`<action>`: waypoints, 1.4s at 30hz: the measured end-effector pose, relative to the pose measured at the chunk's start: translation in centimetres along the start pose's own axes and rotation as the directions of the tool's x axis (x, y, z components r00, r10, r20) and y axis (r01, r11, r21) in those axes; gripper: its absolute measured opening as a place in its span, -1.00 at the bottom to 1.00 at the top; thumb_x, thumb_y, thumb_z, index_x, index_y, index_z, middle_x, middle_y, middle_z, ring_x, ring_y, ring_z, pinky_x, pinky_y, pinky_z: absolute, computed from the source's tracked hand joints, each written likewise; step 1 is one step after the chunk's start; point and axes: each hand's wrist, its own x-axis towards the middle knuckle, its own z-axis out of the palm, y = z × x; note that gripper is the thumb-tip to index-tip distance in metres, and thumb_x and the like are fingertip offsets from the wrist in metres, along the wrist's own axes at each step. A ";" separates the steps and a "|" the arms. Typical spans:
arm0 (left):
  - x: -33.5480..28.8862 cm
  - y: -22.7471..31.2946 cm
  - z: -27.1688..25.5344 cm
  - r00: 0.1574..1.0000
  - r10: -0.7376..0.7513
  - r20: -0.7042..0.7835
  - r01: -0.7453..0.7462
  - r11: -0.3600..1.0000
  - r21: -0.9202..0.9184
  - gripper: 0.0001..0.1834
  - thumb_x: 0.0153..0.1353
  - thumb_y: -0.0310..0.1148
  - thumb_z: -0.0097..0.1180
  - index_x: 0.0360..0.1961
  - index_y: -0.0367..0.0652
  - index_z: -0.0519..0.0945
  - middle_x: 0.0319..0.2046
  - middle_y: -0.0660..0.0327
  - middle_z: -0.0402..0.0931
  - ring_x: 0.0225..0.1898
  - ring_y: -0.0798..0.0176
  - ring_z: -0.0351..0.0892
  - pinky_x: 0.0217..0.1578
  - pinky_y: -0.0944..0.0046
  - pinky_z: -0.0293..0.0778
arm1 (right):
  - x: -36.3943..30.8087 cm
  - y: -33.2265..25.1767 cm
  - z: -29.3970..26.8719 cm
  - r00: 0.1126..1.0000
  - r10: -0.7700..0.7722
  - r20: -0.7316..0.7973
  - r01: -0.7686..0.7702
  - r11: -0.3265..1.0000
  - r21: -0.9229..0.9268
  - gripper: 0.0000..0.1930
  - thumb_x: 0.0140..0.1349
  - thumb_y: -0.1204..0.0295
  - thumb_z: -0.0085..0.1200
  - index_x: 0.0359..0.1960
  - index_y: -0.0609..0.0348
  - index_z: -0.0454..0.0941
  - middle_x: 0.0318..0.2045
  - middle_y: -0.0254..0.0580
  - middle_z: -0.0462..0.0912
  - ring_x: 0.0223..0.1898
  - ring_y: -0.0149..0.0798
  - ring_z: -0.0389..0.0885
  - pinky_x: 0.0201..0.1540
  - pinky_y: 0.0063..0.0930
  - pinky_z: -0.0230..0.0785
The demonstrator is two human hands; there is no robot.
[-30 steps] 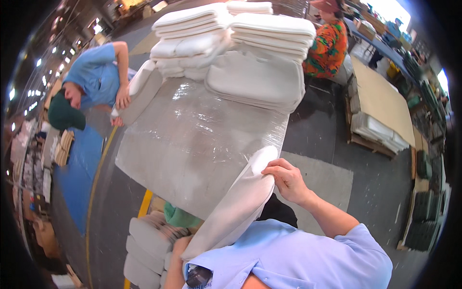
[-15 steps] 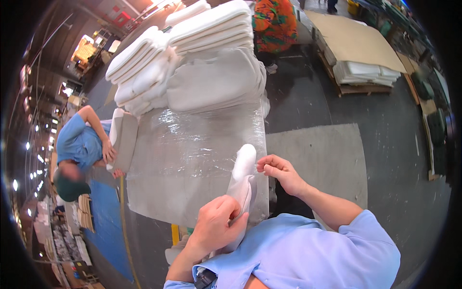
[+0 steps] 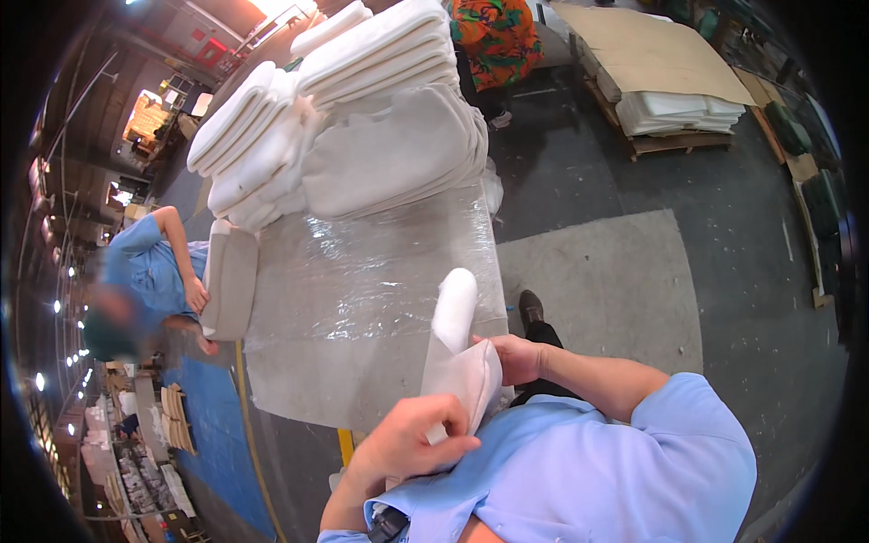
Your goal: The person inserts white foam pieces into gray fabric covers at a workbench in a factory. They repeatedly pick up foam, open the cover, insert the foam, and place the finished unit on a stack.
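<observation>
A light grey fabric cover lies against my front at the near edge of the table. White padding, rounded at its end, sticks out of the cover's far opening. My left hand is curled over the near part of the cover and grips it. On the other side, my right hand holds the cover's edge by the opening; some of its fingers are hidden behind the fabric.
Stacked grey covers and folded white padding fill the table's far end. At left, a co-worker handles a grey padded piece. Someone in patterned clothing stands beyond. A loaded pallet stands at far right.
My right hand has come nearer and now grips the cover's edge, which has opened out wider. My left hand has shifted slightly nearer to my body. The view has tilted a little.
</observation>
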 end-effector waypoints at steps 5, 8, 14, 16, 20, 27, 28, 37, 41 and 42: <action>4.1 -5.8 -1.9 0.968 -0.043 -0.246 0.134 0.920 0.367 -0.76 0.28 -0.50 0.30 -0.03 -0.18 0.66 0.03 0.12 0.62 -0.01 0.01 0.58 0.08 0.16 0.50 | -0.7 0.8 -1.7 0.997 0.015 0.075 -0.022 0.996 0.090 -0.42 0.55 0.13 -0.05 0.50 0.13 0.37 0.42 -0.15 0.52 0.38 -0.12 0.53 0.42 -0.10 0.36; 4.9 -6.9 -1.9 0.998 0.031 -0.050 0.019 0.640 0.768 -0.65 0.25 -0.43 0.32 0.07 -0.12 0.68 0.40 0.13 0.42 0.39 -0.13 0.37 0.37 -0.08 0.32 | -0.8 0.0 -0.9 0.982 -0.139 0.130 0.129 0.988 0.081 -0.56 0.48 0.25 0.12 0.30 0.15 0.55 0.19 -0.23 0.68 0.21 -0.22 0.65 0.31 -0.22 0.44; 4.3 -6.1 -1.8 0.997 -0.027 0.067 -0.042 0.528 0.848 -0.68 0.23 -0.31 0.32 0.02 -0.05 0.69 0.55 0.20 0.23 0.63 -0.20 -0.01 0.58 -0.26 -0.03 | -1.6 -2.1 1.7 0.854 -0.515 -0.074 0.432 0.780 -0.453 -0.94 0.39 0.46 0.24 -0.21 0.08 0.60 -0.26 -0.48 0.64 -0.22 -0.52 0.57 -0.10 -0.54 0.42; 4.1 -5.6 -2.5 0.997 -0.010 0.079 -0.064 0.491 0.869 -0.72 0.22 -0.30 0.34 -0.03 -0.04 0.70 0.52 0.20 0.26 0.63 -0.19 -0.01 0.60 -0.24 -0.07 | -2.1 -2.6 3.3 0.813 -0.583 0.001 0.436 0.607 -0.664 -0.96 0.38 0.49 0.20 -0.20 0.13 0.60 -0.31 -0.42 0.63 -0.24 -0.50 0.55 -0.15 -0.54 0.40; 4.2 -4.3 -4.5 0.984 0.108 0.141 -0.177 0.595 0.784 -0.84 0.18 -0.42 0.36 -0.21 -0.10 0.68 0.23 0.21 0.55 0.46 -0.12 0.31 0.41 -0.16 0.29 | -2.5 -3.5 6.6 0.738 -0.669 0.091 0.308 0.213 -0.927 -0.87 0.27 0.54 0.25 -0.20 0.15 0.56 -0.37 -0.24 0.66 -0.31 -0.28 0.66 -0.23 -0.36 0.49; 4.3 -7.5 -5.2 0.972 -0.228 -0.049 0.231 0.971 0.067 -0.88 0.33 -0.52 0.27 -0.29 -0.14 0.55 -0.42 0.32 0.58 -0.39 0.40 0.55 -0.38 0.35 0.48 | -2.2 -3.1 8.2 0.574 -0.791 0.211 0.177 -0.132 -0.975 -0.79 0.17 0.50 0.35 -0.24 0.12 0.54 -0.36 -0.15 0.67 -0.29 0.00 0.71 -0.25 -0.19 0.55; 4.4 -7.8 -5.2 0.940 -0.334 -0.069 0.326 0.940 -0.104 -0.90 0.37 -0.51 0.26 -0.27 -0.14 0.56 -0.46 0.35 0.54 -0.46 0.48 0.49 -0.44 0.42 0.43 | -2.3 -3.2 8.5 0.588 -0.788 0.183 0.161 -0.108 -0.981 -0.79 0.18 0.49 0.35 -0.24 0.12 0.54 -0.36 -0.15 0.67 -0.29 0.01 0.70 -0.24 -0.19 0.55; 7.7 -5.3 -4.9 0.707 -0.653 0.272 0.693 0.716 -0.082 -0.72 0.48 -0.24 0.25 -0.07 -0.27 0.76 -0.30 0.42 0.64 -0.29 0.54 0.49 -0.26 0.44 0.42 | -3.3 -4.7 6.4 0.843 -0.537 0.025 0.361 0.530 -0.767 -0.62 0.26 0.37 0.41 0.04 0.16 0.57 -0.25 -0.32 0.64 -0.16 -0.40 0.59 -0.05 -0.43 0.47; 7.8 -5.7 -5.5 0.674 -0.624 0.394 0.679 0.734 0.000 -0.74 0.45 -0.25 0.28 -0.10 -0.27 0.78 -0.35 0.44 0.65 -0.31 0.55 0.51 -0.27 0.43 0.44 | -4.0 -4.8 5.0 0.939 -0.344 0.017 0.256 0.663 -0.703 -0.68 0.29 0.36 0.41 -0.02 0.20 0.63 -0.14 -0.39 0.62 -0.07 -0.48 0.53 0.03 -0.52 0.42; 7.9 -5.9 -5.4 0.687 -0.618 0.382 0.669 0.743 0.000 -0.74 0.44 -0.26 0.28 -0.11 -0.27 0.78 -0.36 0.44 0.64 -0.32 0.55 0.50 -0.29 0.43 0.43 | -4.1 -4.7 4.6 0.955 -0.296 0.003 0.205 0.653 -0.729 -0.70 0.30 0.36 0.40 -0.03 0.19 0.64 -0.15 -0.40 0.62 -0.07 -0.49 0.54 0.03 -0.52 0.42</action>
